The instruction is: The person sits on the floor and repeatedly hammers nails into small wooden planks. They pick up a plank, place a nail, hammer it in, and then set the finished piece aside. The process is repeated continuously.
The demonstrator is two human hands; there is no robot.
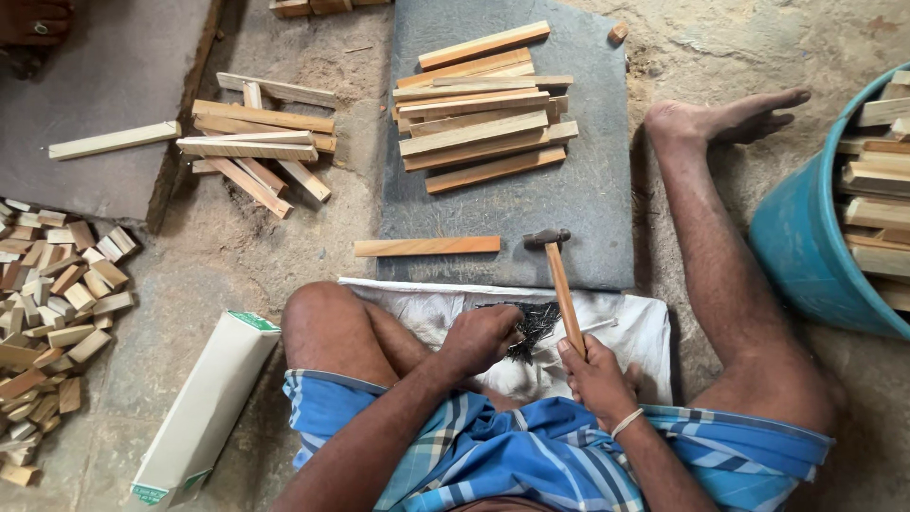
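My right hand [595, 372] grips the wooden handle of a hammer [559, 275], whose metal head rests on the grey stone slab [588, 204]. My left hand [482, 337] is closed over a dark heap of small nails [536, 327] lying on a white sack [626, 318]; whether it pinches any is hidden. A single wooden strip [427, 246] lies across the slab's near left edge. A stack of several wooden strips [479, 109] sits on the slab's far part.
More strips [261, 142] are piled on the ground to the left, small wood blocks [57, 303] at far left. A white carton [204, 403] lies by my left knee. A blue tub [815, 237] holds wood pieces at right. My right leg stretches beside the slab.
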